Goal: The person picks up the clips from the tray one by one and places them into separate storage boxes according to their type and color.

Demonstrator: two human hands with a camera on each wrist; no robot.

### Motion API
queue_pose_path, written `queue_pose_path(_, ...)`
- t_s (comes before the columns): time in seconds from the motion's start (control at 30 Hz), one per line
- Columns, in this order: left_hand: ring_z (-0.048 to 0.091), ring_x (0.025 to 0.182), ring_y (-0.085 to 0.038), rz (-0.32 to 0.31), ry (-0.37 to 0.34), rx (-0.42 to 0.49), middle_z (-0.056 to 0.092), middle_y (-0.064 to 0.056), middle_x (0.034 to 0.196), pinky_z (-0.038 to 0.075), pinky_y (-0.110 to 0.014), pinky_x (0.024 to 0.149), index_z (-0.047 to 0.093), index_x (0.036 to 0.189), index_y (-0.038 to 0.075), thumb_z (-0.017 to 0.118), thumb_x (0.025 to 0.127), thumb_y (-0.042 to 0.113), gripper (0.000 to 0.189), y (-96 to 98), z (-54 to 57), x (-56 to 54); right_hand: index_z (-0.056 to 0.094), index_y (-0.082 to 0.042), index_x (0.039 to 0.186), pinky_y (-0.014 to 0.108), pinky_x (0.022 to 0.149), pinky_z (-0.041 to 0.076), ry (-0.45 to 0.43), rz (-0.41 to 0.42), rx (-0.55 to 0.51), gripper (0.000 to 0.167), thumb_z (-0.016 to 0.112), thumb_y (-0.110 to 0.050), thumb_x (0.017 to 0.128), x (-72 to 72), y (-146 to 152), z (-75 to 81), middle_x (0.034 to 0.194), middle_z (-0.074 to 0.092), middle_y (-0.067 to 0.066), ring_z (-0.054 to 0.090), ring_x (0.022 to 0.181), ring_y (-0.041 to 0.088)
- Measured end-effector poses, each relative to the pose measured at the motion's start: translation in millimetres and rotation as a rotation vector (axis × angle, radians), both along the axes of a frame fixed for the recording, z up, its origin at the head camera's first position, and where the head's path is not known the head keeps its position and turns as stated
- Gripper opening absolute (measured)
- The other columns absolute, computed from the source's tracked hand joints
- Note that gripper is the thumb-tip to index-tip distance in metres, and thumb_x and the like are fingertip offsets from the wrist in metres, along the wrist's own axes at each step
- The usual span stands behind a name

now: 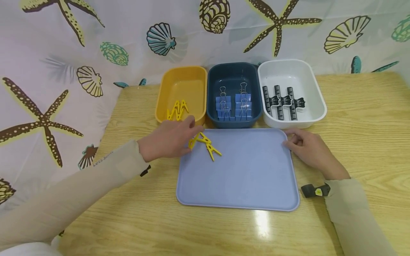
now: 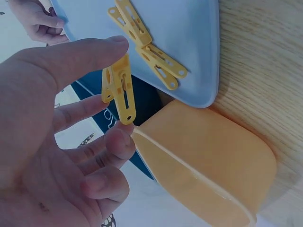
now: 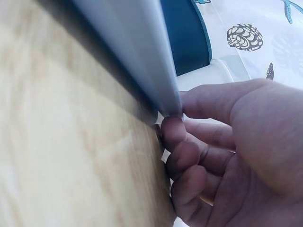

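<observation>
My left hand (image 1: pixel 171 138) pinches a yellow clothespin (image 2: pixel 125 94) between thumb and fingers, over the far left corner of the blue-grey tray (image 1: pixel 246 177). Two more yellow clothespins (image 1: pixel 212 150) lie on the tray beside that hand, touching each other. Several others (image 1: pixel 177 109) sit inside the yellow bin (image 1: pixel 182 85), just beyond the left hand, which partly hides its front. At the tray's far right corner, my right hand (image 1: pixel 309 147) grips the rim (image 3: pixel 163 90) between thumb and curled fingers.
Behind the tray, three bins stand side by side. The dark blue bin (image 1: pixel 232 124) contains blue binder clips (image 1: pixel 243 106); the white bin (image 1: pixel 293 124) contains black-and-white clips (image 1: pixel 285 101). A patterned curtain (image 1: pixel 128 32) hangs behind and to the left of the wooden table (image 1: pixel 358 117).
</observation>
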State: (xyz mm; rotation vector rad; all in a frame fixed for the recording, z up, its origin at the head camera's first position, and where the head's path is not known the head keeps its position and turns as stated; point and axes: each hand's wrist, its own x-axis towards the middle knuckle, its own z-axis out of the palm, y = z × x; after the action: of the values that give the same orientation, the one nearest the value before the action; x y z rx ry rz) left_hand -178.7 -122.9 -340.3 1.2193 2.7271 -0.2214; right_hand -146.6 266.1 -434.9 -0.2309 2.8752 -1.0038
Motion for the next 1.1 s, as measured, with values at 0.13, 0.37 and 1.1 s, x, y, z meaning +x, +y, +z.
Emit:
queue_pose_path(0.13,0.046,0.05,-0.016,0.017,-0.012,0.011,0.052,-0.01,0.108,0.038,-0.023,0.047,0.05,0.13,0.017,0.076,0.081,0.03,0.057,0.6,3.1,-2.0,0.062,-0.002,0.119,0.022,0.059,0.04,-0.007,0.001,-0.001,0.033,0.063,-0.022,0.092,-0.2,0.5,-0.2,0.083,0.069,0.008,0.051,0.064,0.006)
queue_pose_path(0.37,0.045,0.048,-0.016,0.041,-0.007,0.019,0.052,-0.01,0.107,0.039,-0.023,0.046,0.05,0.128,0.018,0.077,0.08,0.03,0.056,0.0,8.0,-8.4,0.062,-0.002,0.118,0.022,0.06,0.04,-0.009,0.002,-0.002,0.032,0.064,-0.021,0.092,-0.7,0.2,-0.1,0.083,0.069,0.008,0.051,0.064,0.006)
queue_pose_path(1.1,0.046,0.05,-0.018,0.083,0.001,-0.002,0.053,-0.011,0.109,0.039,-0.026,0.047,0.049,0.13,0.019,0.075,0.081,0.029,0.056,1.6,17.3,-21.5,0.062,-0.003,0.119,0.021,0.061,0.04,-0.012,-0.006,0.009,0.033,0.064,-0.022,0.092,-0.4,1.4,-1.0,0.082,0.069,0.008,0.051,0.065,0.007)
